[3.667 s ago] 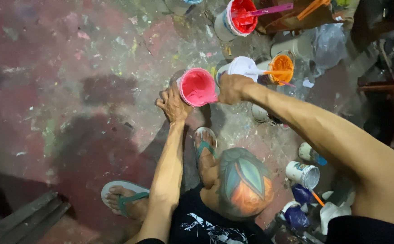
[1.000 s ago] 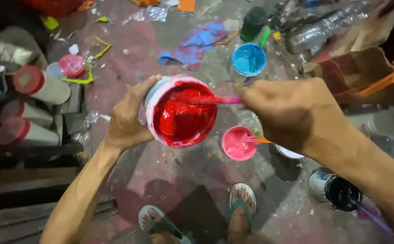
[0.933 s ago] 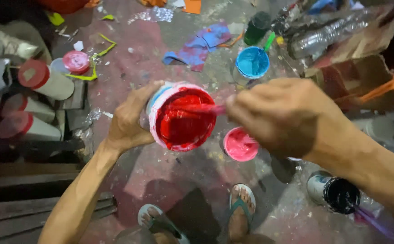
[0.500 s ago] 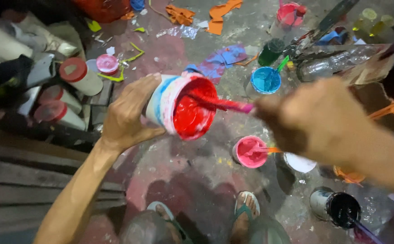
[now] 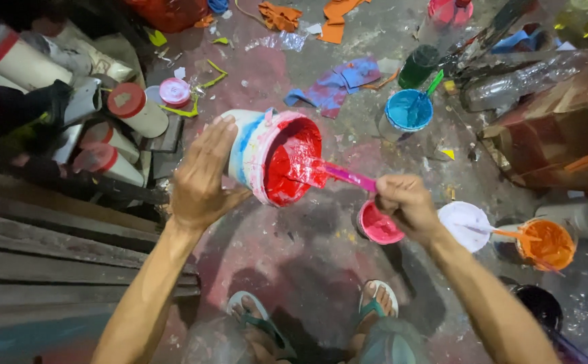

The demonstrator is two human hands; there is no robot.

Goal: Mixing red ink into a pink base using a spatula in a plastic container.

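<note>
Paint-spattered concrete floor (image 5: 307, 263), littered with scraps. Left hand (image 5: 203, 178) clamped around red paint tub (image 5: 274, 158), tilted, mouth facing 3 o'clock. Right hand (image 5: 408, 202) closed on pink stir stick (image 5: 344, 176), held apart at 4 o'clock of tub; stick's long axis running 10-to-4, tip inside tub. Small pink cup (image 5: 378, 226) on floor just below right hand. Blue cup (image 5: 407, 111) at 1 o'clock, orange cup (image 5: 547, 244) far at 3 o'clock.

At the left edge lie several white cylindrical containers (image 5: 132, 108) on their sides, capped in red. A brown cardboard box (image 5: 550, 141) stands at right, open. A clear, perhaps plastic, wrapper (image 5: 277, 42) lies near the top.
</note>
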